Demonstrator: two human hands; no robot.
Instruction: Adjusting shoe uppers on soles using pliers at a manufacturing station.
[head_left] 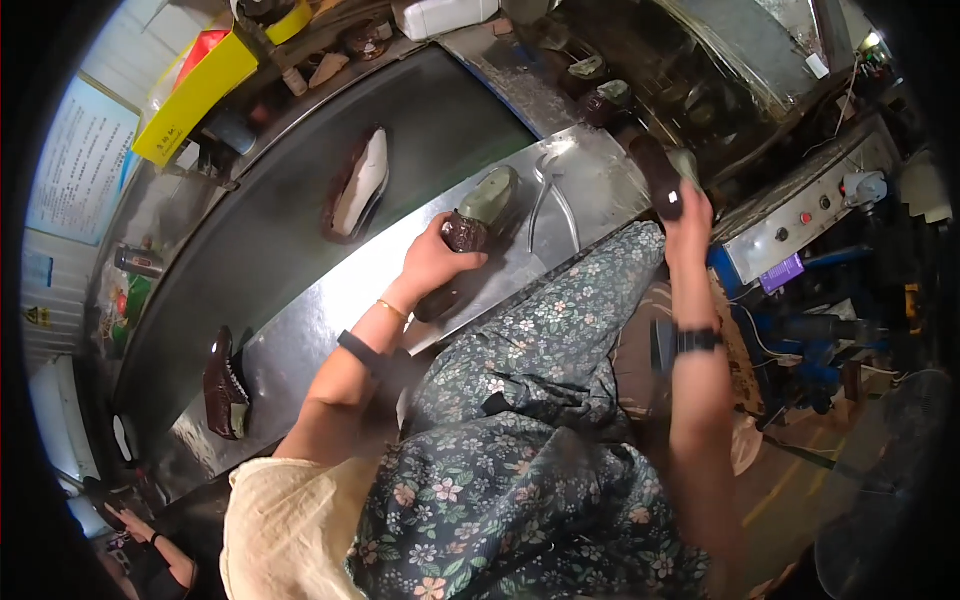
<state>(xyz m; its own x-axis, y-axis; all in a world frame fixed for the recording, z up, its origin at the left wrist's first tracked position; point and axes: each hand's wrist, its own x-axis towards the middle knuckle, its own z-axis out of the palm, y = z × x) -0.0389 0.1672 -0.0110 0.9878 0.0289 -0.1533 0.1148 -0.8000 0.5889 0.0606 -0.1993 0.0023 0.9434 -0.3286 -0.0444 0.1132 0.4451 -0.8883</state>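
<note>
Head view: my left hand (437, 262) wrapped tight round dark brown leather shoe (452, 262) on steel bench (330, 300), dead centre. My right hand (688, 215) at two o'clock, fingers closed on dark oblong piece (660, 178). Metal pincers (548, 195) lie just beyond. Judging shoe mid-handling; next move needs firm hold.

Left hand (437, 262) gripping dark shoe (455, 262) (on steel bench (330, 300)), right hand (688, 222) holding dark sole (660, 176)

Apparently a shoe workshop: conveyor belt (300, 200) with unfinished shoes (358, 185), pincers (548, 200), machinery (800, 215).
</note>
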